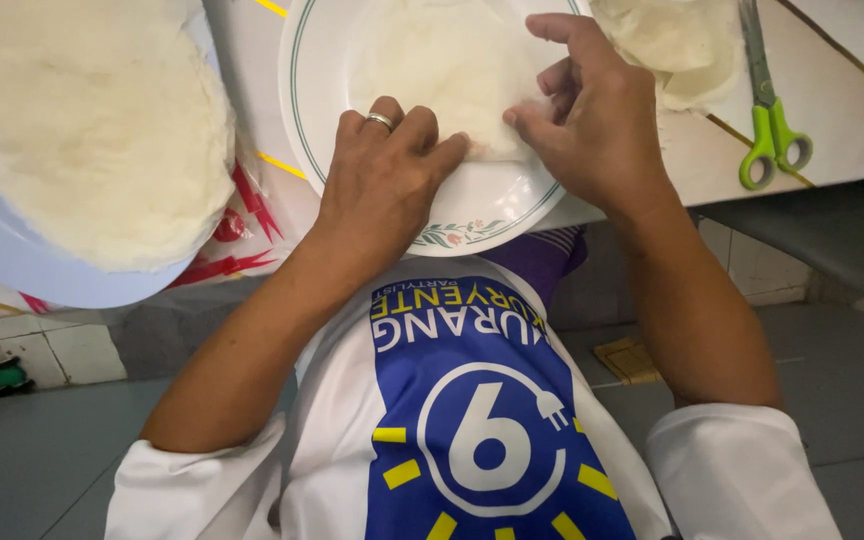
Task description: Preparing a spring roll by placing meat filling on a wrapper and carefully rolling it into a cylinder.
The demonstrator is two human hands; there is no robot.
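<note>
A thin, pale round wrapper [442,70] lies flat on a white plate [317,60] with a green rim line and a small flower print. My left hand [384,170], with a ring on one finger, rests on the plate's near edge, its fingertips on the wrapper's near edge. My right hand [587,110] pinches the same edge of the wrapper between thumb and fingers. Both hands touch the wrapper close together.
A pale blue plate [12,260] at the left carries a thick stack of white wrappers [82,120]. More crumpled wrapper sheets [682,40] lie at the upper right beside green-handled scissors [772,130]. The table edge runs just under the plates; grey floor lies below.
</note>
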